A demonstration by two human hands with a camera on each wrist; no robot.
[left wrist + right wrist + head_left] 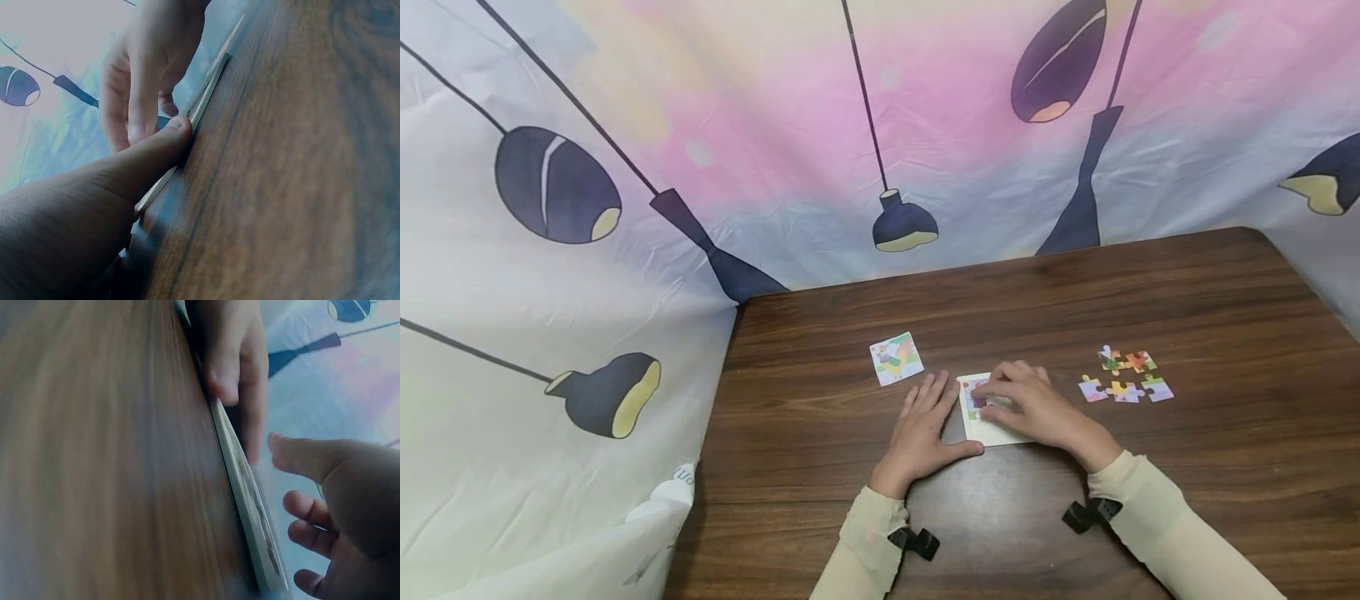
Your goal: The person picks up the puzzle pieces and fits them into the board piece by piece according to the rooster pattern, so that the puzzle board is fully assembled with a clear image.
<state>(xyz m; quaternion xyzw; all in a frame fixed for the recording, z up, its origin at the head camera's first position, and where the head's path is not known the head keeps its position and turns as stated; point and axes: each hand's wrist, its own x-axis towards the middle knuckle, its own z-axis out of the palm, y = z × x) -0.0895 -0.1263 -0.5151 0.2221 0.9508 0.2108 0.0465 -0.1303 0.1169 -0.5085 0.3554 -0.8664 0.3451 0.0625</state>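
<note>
A small white puzzle tray (992,435) lies flat on the table, with colourful jigsaw pieces (974,387) fitted along its left part. My left hand (921,433) rests at the tray's left side, fingers stretched forward and thumb against the near left corner. Over the tray is my right hand (1033,408), its index fingertip down at the fitted pieces and its thumb just nearer to me. In the right wrist view, the right thumb (300,453) and fingers stand apart with a gap between them. The right palm hides the tray's right part.
To the right, several loose jigsaw pieces (1125,390) lie in a group, some overlapping. A square picture card (897,359) lies beyond the left hand. A printed cloth (820,150) hangs behind and left of the brown wooden table (1240,317).
</note>
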